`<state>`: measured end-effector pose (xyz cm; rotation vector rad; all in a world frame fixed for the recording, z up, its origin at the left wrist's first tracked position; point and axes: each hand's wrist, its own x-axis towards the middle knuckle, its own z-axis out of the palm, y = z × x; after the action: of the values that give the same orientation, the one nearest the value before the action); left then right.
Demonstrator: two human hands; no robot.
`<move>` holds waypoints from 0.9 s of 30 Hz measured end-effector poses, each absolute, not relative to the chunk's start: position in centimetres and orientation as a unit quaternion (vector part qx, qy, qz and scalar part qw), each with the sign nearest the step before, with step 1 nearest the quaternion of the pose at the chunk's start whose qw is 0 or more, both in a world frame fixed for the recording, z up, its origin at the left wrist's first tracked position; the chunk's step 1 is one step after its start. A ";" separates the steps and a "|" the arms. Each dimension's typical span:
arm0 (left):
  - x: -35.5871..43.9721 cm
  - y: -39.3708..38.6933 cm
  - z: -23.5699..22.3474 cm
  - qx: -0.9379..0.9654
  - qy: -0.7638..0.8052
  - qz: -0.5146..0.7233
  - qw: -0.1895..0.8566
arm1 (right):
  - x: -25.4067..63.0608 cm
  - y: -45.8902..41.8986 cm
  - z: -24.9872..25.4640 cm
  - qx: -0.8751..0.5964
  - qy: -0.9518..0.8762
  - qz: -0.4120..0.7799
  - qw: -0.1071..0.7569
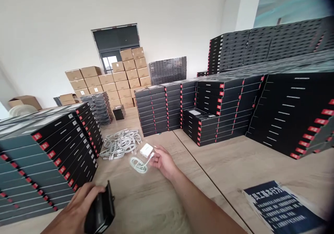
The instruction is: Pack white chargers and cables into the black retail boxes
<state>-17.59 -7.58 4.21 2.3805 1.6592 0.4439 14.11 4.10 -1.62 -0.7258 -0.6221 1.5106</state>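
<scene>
My left hand (pixel 75 206) grips a small black box (pixel 100 211) near the table's front edge, fingers wrapped over its top. My right hand (pixel 163 161) reaches forward over the wooden table (pixel 235 157) and pinches a white charger block (pixel 146 150) with a coiled white cable (pixel 139 165) hanging from it onto the tabletop. Just beyond lies a loose pile of coiled white cables (pixel 120 143).
Tall stacks of flat black boxes with red labels stand at the left (pixel 52 147), the middle (pixel 167 105) and the right (pixel 287 105). Brown cardboard cartons (pixel 117 77) are piled by the far wall. A blue printed booklet (pixel 281 206) lies at the lower right.
</scene>
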 end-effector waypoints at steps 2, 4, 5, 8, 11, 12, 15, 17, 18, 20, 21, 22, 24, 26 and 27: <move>-14.6 -6.4 6.0 0.809 0.567 0.104 0.118 | 14.3 4.1 -1.3 -0.292 -0.245 0.650 0.657; -11.8 -4.9 7.1 0.802 0.582 0.092 0.098 | 14.6 4.0 -0.7 -0.263 -0.229 0.640 0.684; -10.7 -4.1 7.3 0.802 0.584 0.099 0.079 | 14.7 3.9 -0.3 -0.250 -0.226 0.634 0.696; -8.0 -1.7 6.5 0.806 0.576 0.135 0.021 | 14.8 3.4 1.2 -0.205 -0.229 0.617 0.725; -6.1 -0.1 4.5 0.793 0.584 0.171 -0.025 | 14.4 2.9 2.2 -0.173 -0.247 0.599 0.742; -5.7 0.2 3.8 0.785 0.590 0.183 -0.038 | 14.2 2.8 2.3 -0.173 -0.258 0.592 0.744; -5.2 0.4 2.6 0.765 0.605 0.211 -0.067 | 13.4 2.7 1.9 -0.205 -0.292 0.571 0.740; -5.6 0.3 2.4 0.756 0.610 0.225 -0.077 | 12.9 2.7 1.4 -0.234 -0.307 0.559 0.734; -6.0 0.2 2.4 0.752 0.611 0.232 -0.079 | 12.8 2.7 1.2 -0.251 -0.313 0.555 0.729; -6.8 0.2 2.4 0.748 0.611 0.246 -0.081 | 12.7 2.7 1.0 -0.289 -0.333 0.548 0.711; -7.2 0.2 2.4 0.746 0.611 0.254 -0.080 | 12.6 2.6 0.9 -0.309 -0.347 0.545 0.698; -7.6 0.2 2.3 0.746 0.608 0.261 -0.076 | 12.7 2.5 0.9 -0.328 -0.363 0.542 0.683; -8.1 0.2 2.3 0.753 0.597 0.272 -0.061 | 12.7 2.3 1.1 -0.361 -0.391 0.538 0.654; -8.5 0.1 2.3 0.770 0.574 0.278 -0.035 | 12.8 2.0 1.5 -0.381 -0.415 0.536 0.629; -8.5 0.1 2.3 0.777 0.562 0.283 -0.018 | 12.8 1.9 1.7 -0.384 -0.424 0.539 0.617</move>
<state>-8.54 0.05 2.33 2.4702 1.7865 0.8996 12.82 1.86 1.72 -0.8845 -0.9768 1.2416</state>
